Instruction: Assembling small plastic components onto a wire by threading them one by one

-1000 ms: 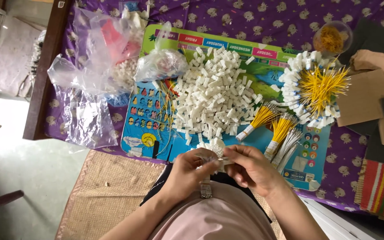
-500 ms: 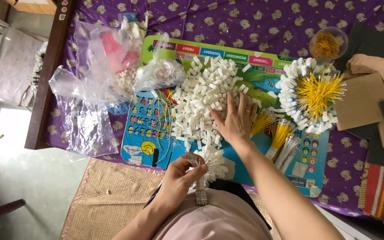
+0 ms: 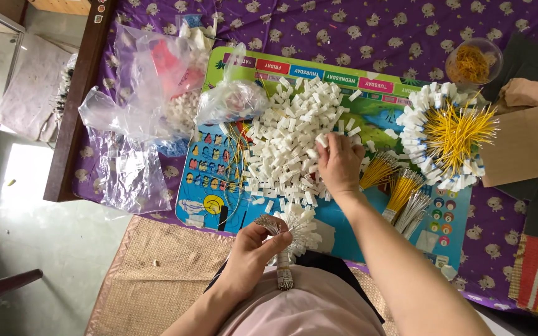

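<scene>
A heap of small white plastic pieces [image 3: 287, 140] lies on a colourful printed board [image 3: 216, 186]. My right hand [image 3: 340, 163] reaches into the heap, its fingertips pinching a white piece at the top. My left hand [image 3: 258, 249], close to my body, grips a bundle of thin wires with white pieces on their ends [image 3: 294, 227]. Bundles of yellow wires [image 3: 400, 186] lie just right of my right hand.
A ring of finished yellow wires with white ends [image 3: 449, 134] lies at the right. Clear plastic bags [image 3: 138, 112] sit left of the board, a small bowl of yellow bits [image 3: 473, 61] at the top right, cardboard [image 3: 521, 146] far right. A woven mat [image 3: 157, 274] covers the floor.
My right hand left the bundle near my body and reached up into the white heap, then shifted slightly right. My left hand stayed holding the bundle.
</scene>
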